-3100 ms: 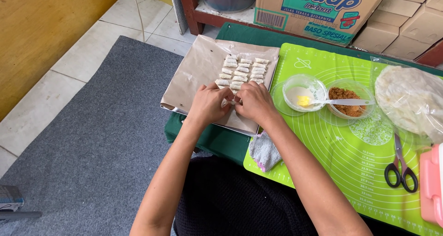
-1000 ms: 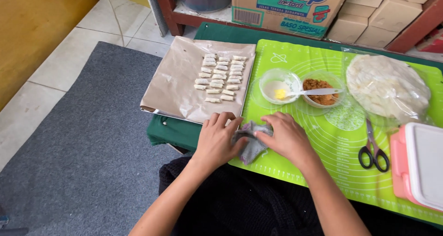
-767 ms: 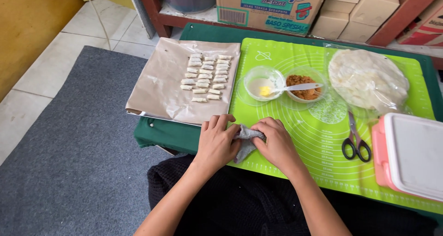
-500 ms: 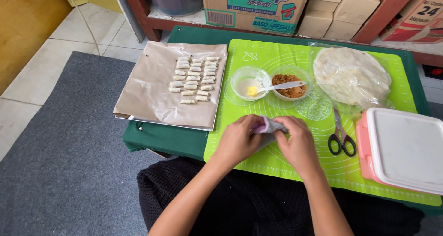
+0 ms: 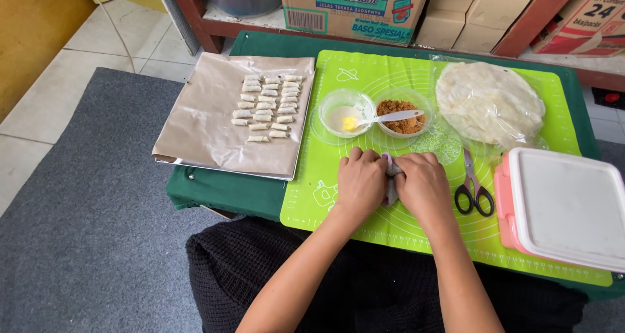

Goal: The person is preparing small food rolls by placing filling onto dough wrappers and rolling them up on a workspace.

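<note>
- bright green silicone baking mat [image 5: 521, 242] on the table, scissors and bowls on it
- left hand [image 5: 362, 181], fingers curled tight onto the crumpled grey cloth
- right hand [image 5: 424, 183], fingers curled, pinching same cloth
- crumpled grey cloth [image 5: 392, 177] between both hands, mid-mat
- black-handled scissors [image 5: 473, 188] just right of the right hand

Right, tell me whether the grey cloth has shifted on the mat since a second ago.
Yes. The grey cloth, held between both hands, has gone rightward along the green mat, from its left edge to below the two bowls.
</note>
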